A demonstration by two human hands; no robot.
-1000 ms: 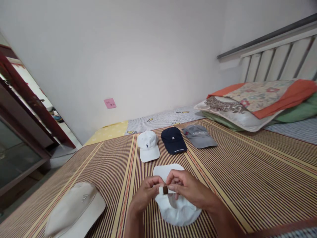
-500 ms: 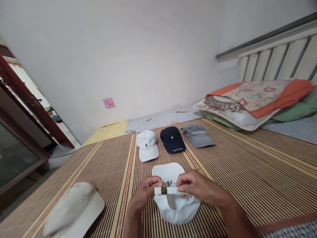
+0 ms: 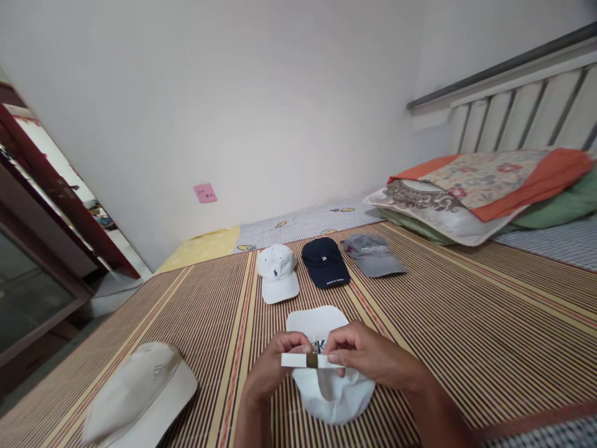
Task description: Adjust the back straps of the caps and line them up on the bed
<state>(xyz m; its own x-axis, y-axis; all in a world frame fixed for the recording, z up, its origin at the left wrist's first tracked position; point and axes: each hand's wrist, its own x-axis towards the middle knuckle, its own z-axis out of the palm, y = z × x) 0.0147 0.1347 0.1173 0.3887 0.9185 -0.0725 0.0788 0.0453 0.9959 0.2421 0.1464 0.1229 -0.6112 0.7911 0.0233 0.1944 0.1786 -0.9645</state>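
A white baseball cap lies in front of me on the mat, its brim pointing away and dark lettering partly showing on its front. The cap's white back strap, with a brownish-gold buckle, is raised across the opening. My left hand is closed, pinching at the strap beside the buckle; its fingertips are partly hidden behind the strap. On the other side of the buckle, my right hand pinches the strap between thumb and fingers.
Beyond lie a white cap, a navy cap and a grey cap in a row. A beige cap is at the near left. Stacked pillows sit at the far right, below a radiator.
My right hand has shifted slightly left, closer to the buckle. The strap's left end now reaches farther left past the buckle. The other caps have not moved.
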